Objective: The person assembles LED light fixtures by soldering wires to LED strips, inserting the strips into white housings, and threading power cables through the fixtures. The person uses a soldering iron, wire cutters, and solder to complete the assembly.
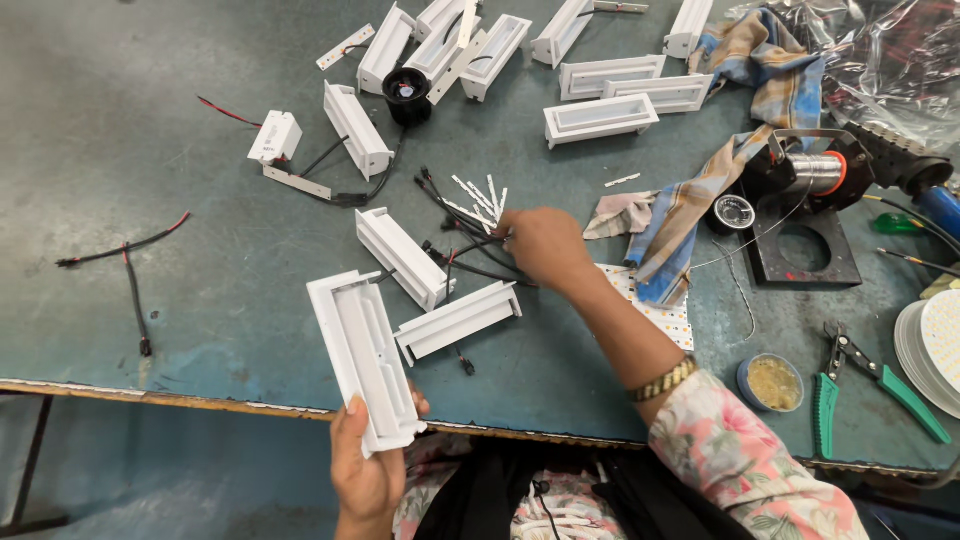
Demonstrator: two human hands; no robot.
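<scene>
Holding white housing (365,360) in left hand (368,470), right hand (540,245) seemingly pinching wires (465,240)

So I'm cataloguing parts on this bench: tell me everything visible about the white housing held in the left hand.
The white housing is a long rectangular trough, apparently moulded plastic or painted metal, with a raised rim and a flange along its sides. Its open side faces the camera; the inside looks bare. It is tilted, the top end leaning left, above the near table edge. The left hand grips its lower end, thumb on the left rim. Nothing else visibly touches it.
</scene>
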